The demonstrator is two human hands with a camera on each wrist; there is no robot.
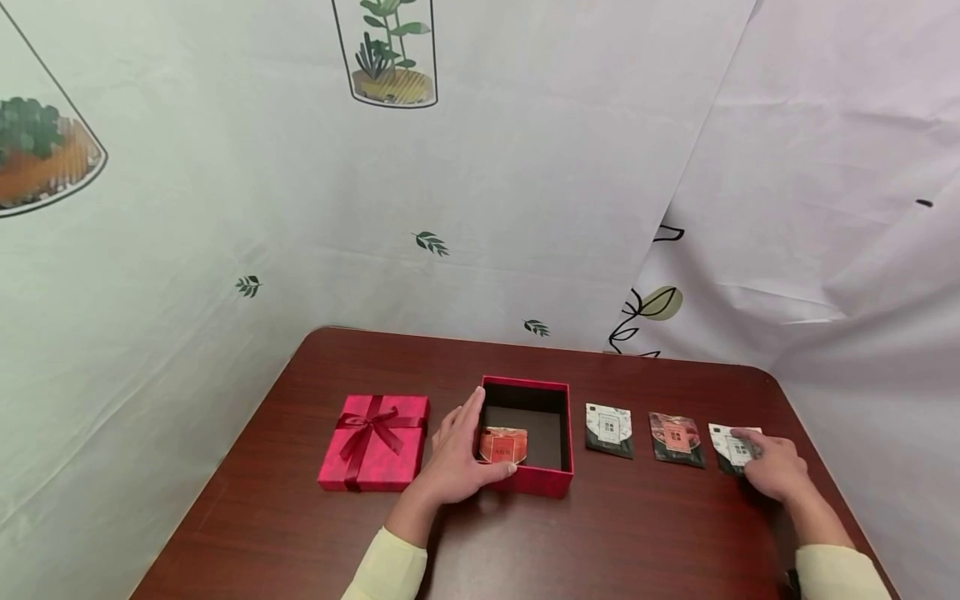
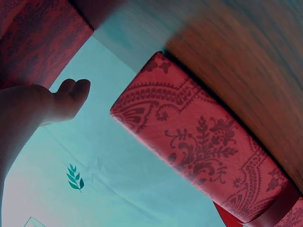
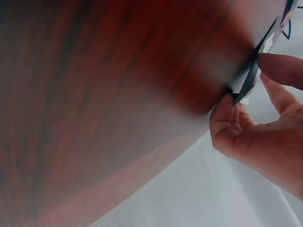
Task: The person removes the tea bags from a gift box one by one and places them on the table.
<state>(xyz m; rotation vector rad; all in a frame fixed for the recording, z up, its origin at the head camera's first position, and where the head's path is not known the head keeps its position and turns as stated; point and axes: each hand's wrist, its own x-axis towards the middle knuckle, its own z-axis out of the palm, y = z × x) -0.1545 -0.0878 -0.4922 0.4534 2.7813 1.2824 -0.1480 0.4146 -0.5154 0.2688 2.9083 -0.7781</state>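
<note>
My left hand (image 1: 455, 465) rests on the left front corner of an uncovered red gift box (image 1: 551, 481), fingers along its left wall and thumb at the front rim. In the left wrist view that hand (image 2: 61, 101) touches a patterned red wall. An orange-red sachet (image 1: 503, 446) lies inside the box, at its front left. At the far right, my right hand (image 1: 777, 468) pinches a white and dark-green sachet (image 1: 733, 447). Up close, the right wrist view shows the hand's fingers (image 3: 225, 120) at the sachet's edge (image 3: 248, 82), just by the tabletop.
Left of the box sits its red lid (image 1: 401, 450) with a dark red ribbon bow. Between the box and my right hand lie a white-green sachet (image 1: 609, 430) and a red-dark sachet (image 1: 677, 438). The brown table (image 1: 600, 542) meets a printed cloth (image 1: 525, 208) behind.
</note>
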